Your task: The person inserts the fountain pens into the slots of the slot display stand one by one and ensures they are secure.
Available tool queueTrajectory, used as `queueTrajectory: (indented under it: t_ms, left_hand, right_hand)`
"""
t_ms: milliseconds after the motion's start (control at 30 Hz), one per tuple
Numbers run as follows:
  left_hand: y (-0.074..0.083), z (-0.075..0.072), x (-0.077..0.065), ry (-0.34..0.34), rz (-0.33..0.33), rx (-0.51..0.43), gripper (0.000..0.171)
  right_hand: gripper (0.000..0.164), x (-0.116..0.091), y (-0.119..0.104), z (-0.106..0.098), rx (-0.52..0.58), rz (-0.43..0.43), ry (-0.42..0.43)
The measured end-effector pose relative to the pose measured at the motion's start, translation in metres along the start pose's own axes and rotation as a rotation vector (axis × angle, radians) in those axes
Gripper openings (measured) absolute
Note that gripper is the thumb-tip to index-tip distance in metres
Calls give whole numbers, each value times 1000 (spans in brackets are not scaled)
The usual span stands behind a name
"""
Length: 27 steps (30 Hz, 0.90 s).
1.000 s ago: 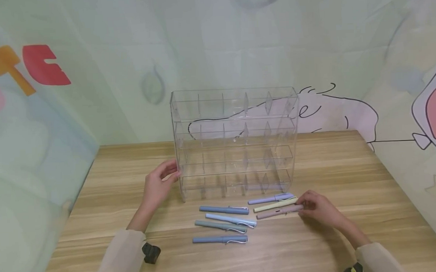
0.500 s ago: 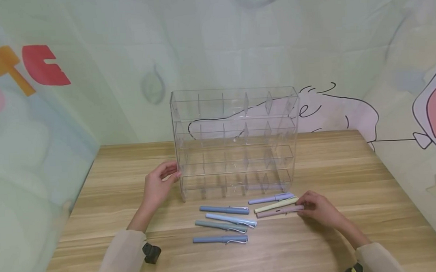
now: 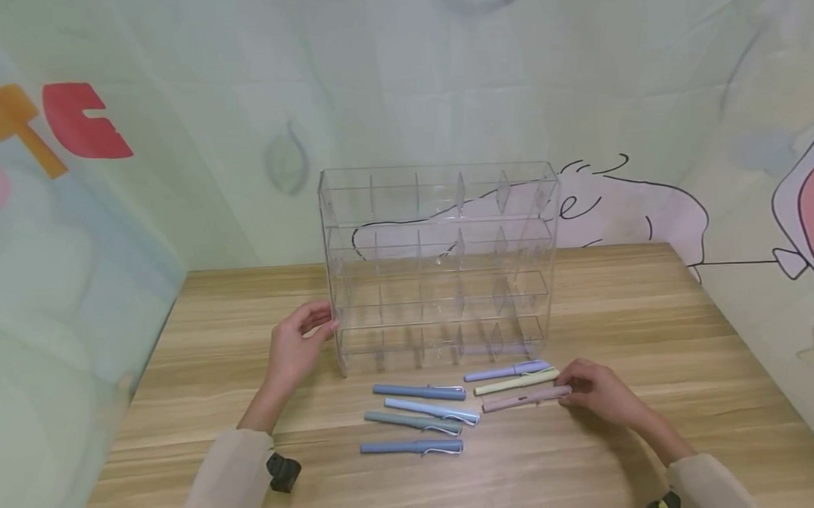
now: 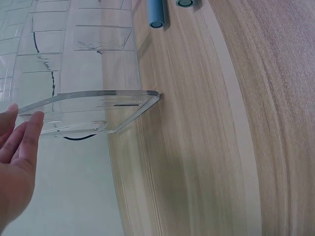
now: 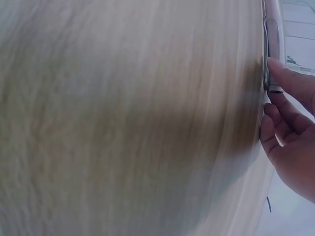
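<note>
In the head view a clear acrylic rack [image 3: 441,311] with stacked, divided compartments stands upright on the table. My left hand [image 3: 298,342] holds the edge of its left side panel between thumb and fingers. With my right hand [image 3: 600,389] I pinch the clip end of a mauve pen [image 3: 522,399], which lies low over the wood; the right wrist view shows thumb and finger on its cap [image 5: 273,37]. Just behind it lie a pale yellow pen [image 3: 511,383] and a lilac pen [image 3: 501,372].
Left of the mauve pen lie a dark blue pen [image 3: 416,391], a light blue pen [image 3: 427,411], a grey-green pen [image 3: 410,422] and a slate blue pen [image 3: 409,447]. A printed backdrop [image 3: 406,72] hangs behind the wooden table [image 3: 212,315].
The mauve pen has shifted slightly right and towards me with my right hand, widening its gap from the yellow pen. My left hand and the rack look unmoved.
</note>
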<state>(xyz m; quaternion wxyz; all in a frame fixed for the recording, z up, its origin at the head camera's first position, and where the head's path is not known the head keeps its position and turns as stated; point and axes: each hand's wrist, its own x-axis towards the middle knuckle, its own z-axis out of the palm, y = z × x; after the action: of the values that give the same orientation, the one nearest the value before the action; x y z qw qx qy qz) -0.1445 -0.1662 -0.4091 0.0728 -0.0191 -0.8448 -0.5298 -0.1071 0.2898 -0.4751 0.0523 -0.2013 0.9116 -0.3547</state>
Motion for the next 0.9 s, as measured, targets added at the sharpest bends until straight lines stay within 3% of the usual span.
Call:
queueTrajectory:
  t_ms: [300, 500, 900]
  left_hand:
    - [1, 0, 0, 3, 8, -6, 28]
    - [1, 0, 0, 4, 10, -10, 28]
    - [0, 1, 1, 3, 1, -8, 28]
  right_hand:
    - [18, -1, -3, -6, 63, 5, -43]
    - [19, -3, -10, -16, 35, 3, -48]
    - [17, 10, -45, -50, 54, -54, 0]
